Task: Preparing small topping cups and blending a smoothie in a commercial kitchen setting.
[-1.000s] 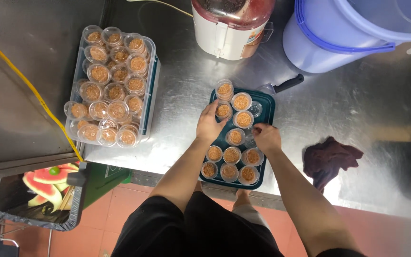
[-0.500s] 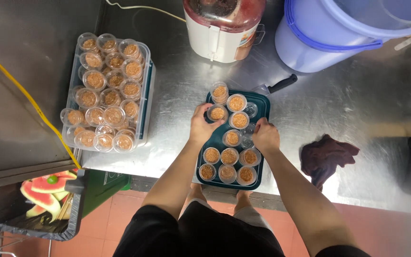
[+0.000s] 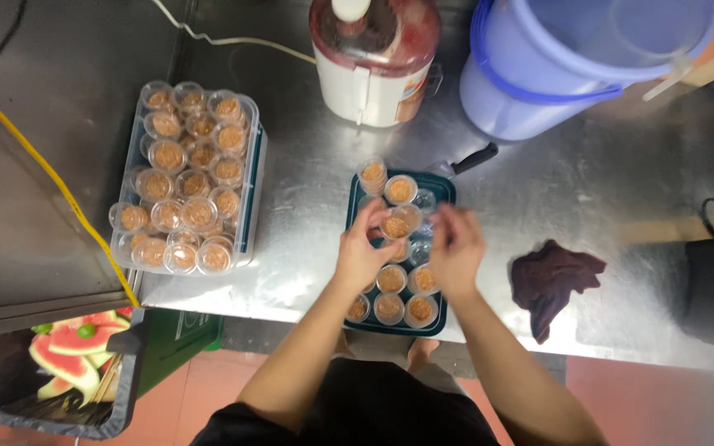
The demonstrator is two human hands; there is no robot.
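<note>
Both hands are over the dark green tray (image 3: pixel 438 188) at the near edge of the steel counter (image 3: pixel 307 206). The left hand (image 3: pixel 361 252) has its fingers curled round a small clear cup (image 3: pixel 397 223) of brown filling, lifted just above the middle of the tray; the right hand (image 3: pixel 456 248) is close beside it, fingers half bent, and I cannot tell whether it touches the cup or holds anything of its own. The other cups sit upright and packed in rows, which seems meant to keep them from tipping. Two stand at the tray's far end (image 3: pixel 386 182), and more fill the near end (image 3: pixel 390 306) by the body. Well off to the left a clear tray (image 3: pixel 249 173) carries a heaped load of the same cups, stacked in layers. Behind the green tray stand a blender (image 3: pixel 373 58) and a blue bucket (image 3: pixel 522 91); a knife (image 3: pixel 468 161) lies by the tray's far corner. A dark rag (image 3: pixel 551 281) lies crumpled to the right. A bin (image 3: pixel 51 388) of watermelon rind sits below the counter.
</note>
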